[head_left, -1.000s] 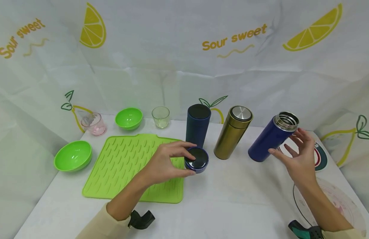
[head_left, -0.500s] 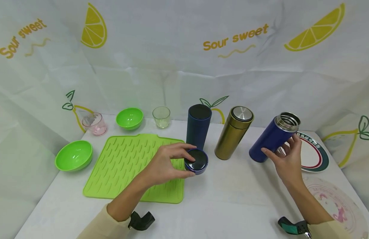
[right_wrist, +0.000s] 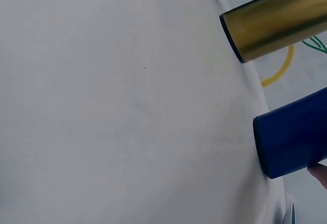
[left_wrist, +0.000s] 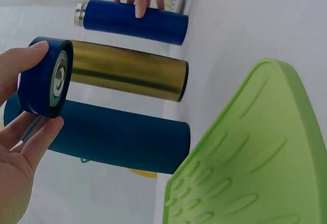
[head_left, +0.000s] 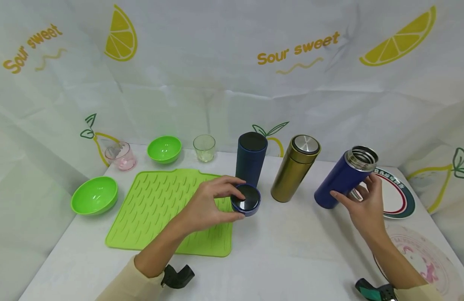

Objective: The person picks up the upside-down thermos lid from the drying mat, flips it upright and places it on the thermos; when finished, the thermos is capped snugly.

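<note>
Your left hand pinches the blue lid between thumb and fingers, lifted just above the white table at the right edge of the green mat, right in front of the dark blue flask. Your right hand is wrapped around the open blue flask, which stands on the table to the right of the gold flask, beside the striped plate. The two hands are well apart.

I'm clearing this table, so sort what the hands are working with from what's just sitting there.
In hand:
left hand grips the blue lid
right hand holds the open blue flask

Lying about:
gold flask
dark blue flask
green mat
two green bowls
clear glass
pink cup
plate
</note>
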